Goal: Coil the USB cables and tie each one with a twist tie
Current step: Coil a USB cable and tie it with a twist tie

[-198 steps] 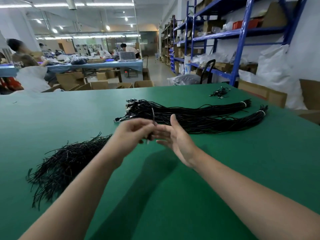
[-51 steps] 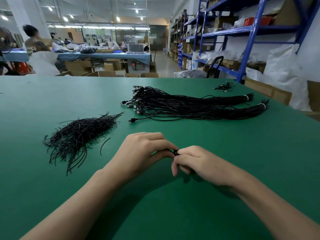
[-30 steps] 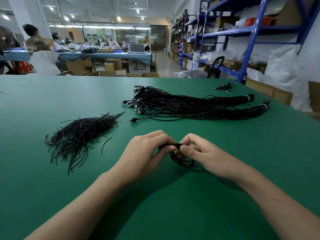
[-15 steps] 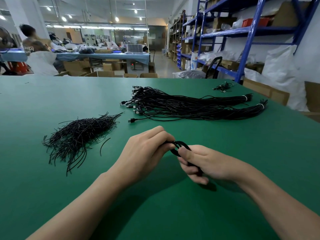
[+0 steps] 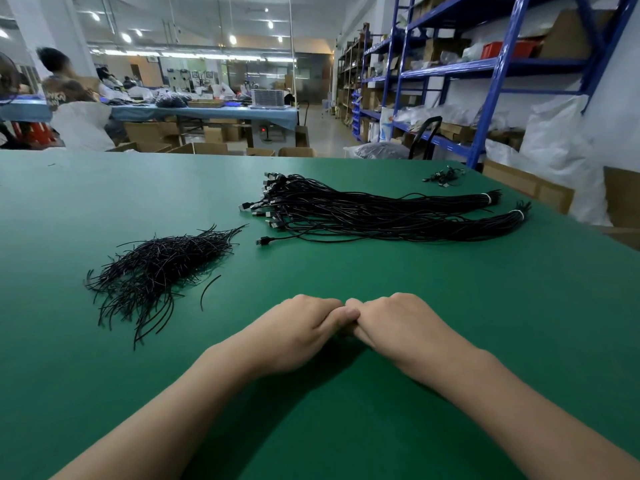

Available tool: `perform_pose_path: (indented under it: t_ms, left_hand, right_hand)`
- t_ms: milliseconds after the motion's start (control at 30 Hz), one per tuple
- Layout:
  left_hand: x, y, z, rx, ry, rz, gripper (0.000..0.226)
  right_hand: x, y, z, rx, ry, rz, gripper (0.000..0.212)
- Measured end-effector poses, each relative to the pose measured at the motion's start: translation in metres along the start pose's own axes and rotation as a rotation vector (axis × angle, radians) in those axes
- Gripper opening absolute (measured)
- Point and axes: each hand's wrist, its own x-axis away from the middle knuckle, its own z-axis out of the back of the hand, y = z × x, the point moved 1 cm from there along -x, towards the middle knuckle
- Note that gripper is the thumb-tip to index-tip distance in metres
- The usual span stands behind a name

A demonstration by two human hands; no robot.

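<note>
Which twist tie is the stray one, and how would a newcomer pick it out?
On the wide green table, look left to the heap of thin black twist ties. Just off its near right edge lies a single curved black twist tie; it alone rests on bare green, apart from the heap.

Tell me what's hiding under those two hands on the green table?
The left hand and right hand lie knuckles-up, fingers curled under, touching each other. Beneath them only the green table and shadow show. Anything they hold is covered.

Blue shelving (image 5: 496,81), ceiling lights (image 5: 126,38), green table (image 5: 450,306).
</note>
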Motion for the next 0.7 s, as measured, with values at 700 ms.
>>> perform_pose_path:
  t_ms: [700]
  left_hand:
    - [-0.015, 0.012, -0.017, 0.937, 0.331, 0.058, 0.035]
  right_hand:
    - [-0.003, 0.000, -0.010, -1.819, 0.439, -0.215, 0.024]
